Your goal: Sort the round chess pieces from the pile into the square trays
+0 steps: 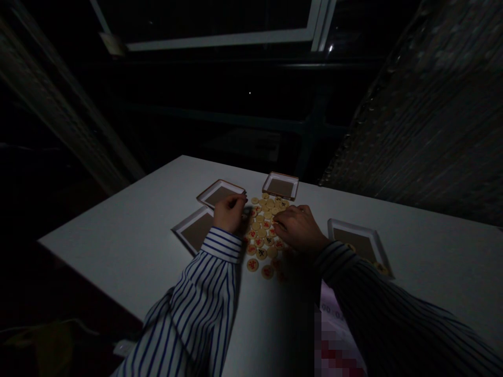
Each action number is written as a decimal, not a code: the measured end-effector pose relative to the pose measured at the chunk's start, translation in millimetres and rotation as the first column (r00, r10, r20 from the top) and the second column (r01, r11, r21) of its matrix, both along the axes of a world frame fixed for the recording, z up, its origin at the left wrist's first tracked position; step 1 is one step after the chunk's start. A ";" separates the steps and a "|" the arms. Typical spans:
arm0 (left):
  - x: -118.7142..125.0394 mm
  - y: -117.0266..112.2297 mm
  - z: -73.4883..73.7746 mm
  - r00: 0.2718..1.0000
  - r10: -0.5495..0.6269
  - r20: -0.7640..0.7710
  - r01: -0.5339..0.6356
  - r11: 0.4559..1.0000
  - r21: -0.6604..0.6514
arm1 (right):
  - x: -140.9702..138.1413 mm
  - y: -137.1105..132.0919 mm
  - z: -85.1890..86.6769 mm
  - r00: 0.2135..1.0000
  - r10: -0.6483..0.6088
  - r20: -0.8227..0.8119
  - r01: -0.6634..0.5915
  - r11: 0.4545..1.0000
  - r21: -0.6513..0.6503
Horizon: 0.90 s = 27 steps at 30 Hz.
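Observation:
Many round wooden xiangqi pieces (261, 253) lie loosely spread over the white table (157, 220), some showing red or black characters and some blank side up. My left hand (228, 213) is closed, fingers curled in against the thumb, at the left edge of the pieces. Whatever it may hold is hidden. My right hand (301, 226) reaches in from the right with bent fingers drawn together, its fingertips down among the pieces. I cannot make out what is between them.
Beyond my left hand is a shallow tray (199, 199), with a second tray (176, 231) nearer me. Another tray (296, 189) stands at the back. The right tray (330, 226) holds a few pieces, partly behind my sleeve. A lit, partly pixelated screen (334, 319) shows below my right arm.

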<state>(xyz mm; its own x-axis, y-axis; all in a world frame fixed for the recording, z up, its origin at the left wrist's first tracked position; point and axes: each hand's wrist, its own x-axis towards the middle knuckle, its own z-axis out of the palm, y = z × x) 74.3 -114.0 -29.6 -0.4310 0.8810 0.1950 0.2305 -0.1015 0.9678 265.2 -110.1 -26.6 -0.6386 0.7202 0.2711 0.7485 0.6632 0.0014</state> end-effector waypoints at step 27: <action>-2.6 2.3 -10.1 0.994 -0.042 -0.105 0.045 0.999 0.021 | 5.8 -0.7 2.3 0.996 0.080 -0.034 -0.082 0.996 -0.032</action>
